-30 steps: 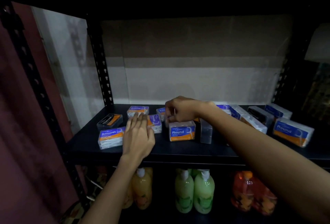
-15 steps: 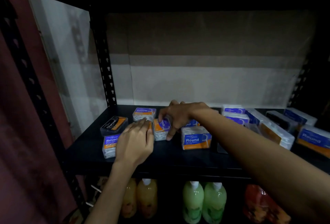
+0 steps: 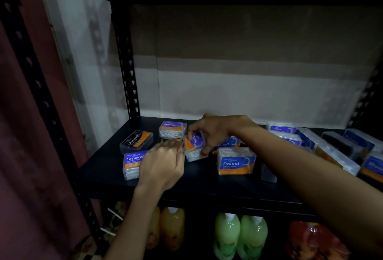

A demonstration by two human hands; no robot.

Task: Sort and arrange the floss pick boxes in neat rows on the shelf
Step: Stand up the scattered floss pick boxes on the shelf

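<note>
My right hand (image 3: pixel 215 131) pinches a tilted floss box (image 3: pixel 193 145) between thumb and fingers, while my left hand (image 3: pixel 161 164) lies flat just beside it, fingers together.

Below, two orange bottles (image 3: pixel 165 228), two green bottles (image 3: pixel 240 237) and reddish ones (image 3: pixel 315 241) stand beside a maroon curtain (image 3: pixel 18 156).

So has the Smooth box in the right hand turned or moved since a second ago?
Yes. The Smooth box now stands tilted, label sideways, nearer the back Smooth box; right hand grips it.
</note>
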